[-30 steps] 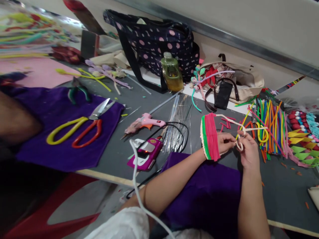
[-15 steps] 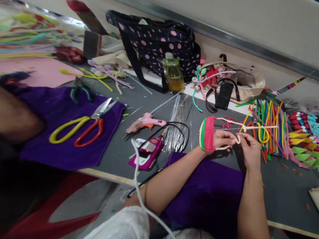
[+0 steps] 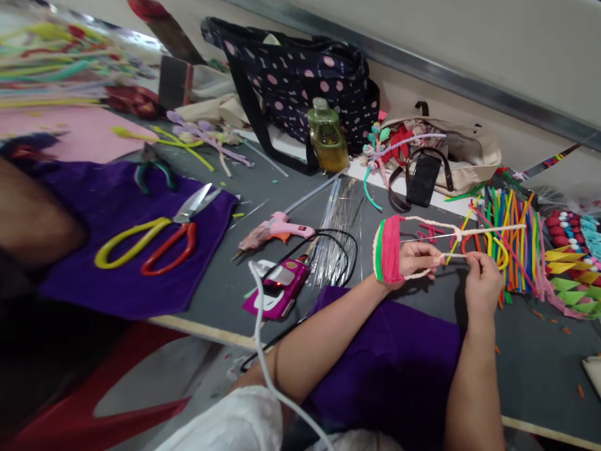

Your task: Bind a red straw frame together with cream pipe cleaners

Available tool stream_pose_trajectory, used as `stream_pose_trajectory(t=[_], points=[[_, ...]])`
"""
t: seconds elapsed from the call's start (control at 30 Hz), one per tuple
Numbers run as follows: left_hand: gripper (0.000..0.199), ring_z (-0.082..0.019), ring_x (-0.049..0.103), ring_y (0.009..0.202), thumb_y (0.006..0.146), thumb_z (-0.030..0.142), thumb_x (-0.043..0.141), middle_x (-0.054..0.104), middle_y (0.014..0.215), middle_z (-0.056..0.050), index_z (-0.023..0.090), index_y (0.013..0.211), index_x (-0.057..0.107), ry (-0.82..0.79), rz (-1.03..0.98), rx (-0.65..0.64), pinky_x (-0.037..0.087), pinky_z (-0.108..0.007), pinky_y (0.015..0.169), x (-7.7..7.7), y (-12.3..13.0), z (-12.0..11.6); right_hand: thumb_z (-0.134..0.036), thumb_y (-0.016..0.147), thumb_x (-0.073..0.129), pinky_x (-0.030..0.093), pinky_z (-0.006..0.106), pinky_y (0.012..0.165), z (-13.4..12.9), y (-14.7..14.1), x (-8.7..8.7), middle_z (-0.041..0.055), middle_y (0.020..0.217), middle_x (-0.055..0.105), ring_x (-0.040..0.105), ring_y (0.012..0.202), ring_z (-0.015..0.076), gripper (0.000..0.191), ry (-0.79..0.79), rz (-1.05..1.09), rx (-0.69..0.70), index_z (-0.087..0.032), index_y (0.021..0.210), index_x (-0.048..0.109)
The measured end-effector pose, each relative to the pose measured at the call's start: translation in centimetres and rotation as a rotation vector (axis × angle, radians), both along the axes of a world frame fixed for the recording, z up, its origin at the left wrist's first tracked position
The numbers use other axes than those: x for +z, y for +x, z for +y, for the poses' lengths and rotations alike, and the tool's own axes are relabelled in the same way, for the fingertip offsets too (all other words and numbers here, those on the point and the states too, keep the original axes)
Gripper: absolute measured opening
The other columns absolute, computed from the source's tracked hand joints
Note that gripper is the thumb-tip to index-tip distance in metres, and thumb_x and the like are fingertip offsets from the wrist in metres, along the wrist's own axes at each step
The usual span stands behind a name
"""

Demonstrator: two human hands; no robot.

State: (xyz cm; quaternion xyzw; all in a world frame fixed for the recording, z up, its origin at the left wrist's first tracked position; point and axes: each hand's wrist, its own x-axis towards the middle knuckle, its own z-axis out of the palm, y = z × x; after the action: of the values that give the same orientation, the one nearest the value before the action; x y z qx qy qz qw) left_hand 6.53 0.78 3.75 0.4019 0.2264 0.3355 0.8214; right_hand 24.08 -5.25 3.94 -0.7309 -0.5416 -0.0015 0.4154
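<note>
My left hand (image 3: 419,259) is closed, pinching a white pipe cleaner (image 3: 454,255) and steadying a craft frame of the same fuzzy white stem. On the frame's left side sits a wrapped band (image 3: 389,250) of pink, green and white. The frame's white stem (image 3: 493,232) runs past a twisted joint to the right, and a thin wire crosses inside the loop. My right hand (image 3: 483,275) is closed on the other end of the short pipe cleaner, which stretches nearly straight between both hands. Some fingertips are hidden.
Colourful pipe cleaners (image 3: 511,232) lie right of my hands. To the left are a pink glue gun (image 3: 286,227), wires (image 3: 335,257), a magenta device (image 3: 282,288) and scissors (image 3: 185,219) on purple cloth. A bottle (image 3: 327,138) stands behind. Another person's arm (image 3: 37,213) enters at left.
My right hand has moved right, away from my left hand. The short white pipe cleaner, curled between my fingers before, is now drawn out nearly straight.
</note>
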Motion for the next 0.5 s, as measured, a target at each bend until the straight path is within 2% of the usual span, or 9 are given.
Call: stream_pose_trajectory(t=[0.1, 0.23, 0.4, 0.5], points=[[0.036, -0.008, 0.056, 0.054, 0.06, 0.038, 0.081, 0.06, 0.062, 0.0, 0.01, 0.078, 0.068, -0.034, 0.034, 0.158, 0.052, -0.024, 0.055, -0.5, 0.3, 0.4, -0.035, 0.089, 0.047, 0.04, 0.035, 0.077, -0.2, 0.3, 0.2, 0.007, 0.08, 0.063, 0.055, 0.081, 0.0227, 0.027, 0.037, -0.082, 0.028, -0.019, 0.082, 0.068], [0.041, -0.008, 0.054, 0.054, 0.059, 0.041, 0.081, 0.059, 0.062, 0.0, 0.01, 0.083, 0.068, -0.032, 0.111, 0.273, 0.05, -0.023, 0.053, -0.7, 0.5, 0.8, -0.038, 0.086, 0.054, 0.038, 0.039, 0.083, -0.3, 0.4, 0.5, 0.0067, 0.085, 0.059, 0.052, 0.089, 0.0241, 0.023, 0.083, -0.169, 0.043, -0.021, 0.079, 0.069], [0.04, -0.005, 0.044, 0.043, 0.063, 0.041, 0.076, 0.055, 0.056, 0.003, 0.01, 0.087, 0.068, 0.037, 0.164, 0.336, 0.036, -0.019, 0.043, -1.0, 0.8, 0.6, -0.037, 0.09, 0.049, 0.042, 0.033, 0.077, -0.6, 0.0, 1.4, 0.0044, 0.078, 0.062, 0.054, 0.08, 0.0199, 0.026, 0.062, -0.086, 0.144, -0.02, 0.078, 0.064], [0.033, -0.004, 0.039, 0.041, 0.067, 0.037, 0.074, 0.051, 0.052, 0.004, 0.011, 0.086, 0.068, 0.054, 0.202, 0.392, 0.028, -0.018, 0.041, -1.1, 1.1, 0.4, -0.036, 0.091, 0.05, 0.042, 0.034, 0.078, -0.8, -0.3, 1.8, 0.0048, 0.076, 0.063, 0.054, 0.081, 0.0199, 0.026, 0.101, -0.115, 0.124, -0.02, 0.076, 0.064]])
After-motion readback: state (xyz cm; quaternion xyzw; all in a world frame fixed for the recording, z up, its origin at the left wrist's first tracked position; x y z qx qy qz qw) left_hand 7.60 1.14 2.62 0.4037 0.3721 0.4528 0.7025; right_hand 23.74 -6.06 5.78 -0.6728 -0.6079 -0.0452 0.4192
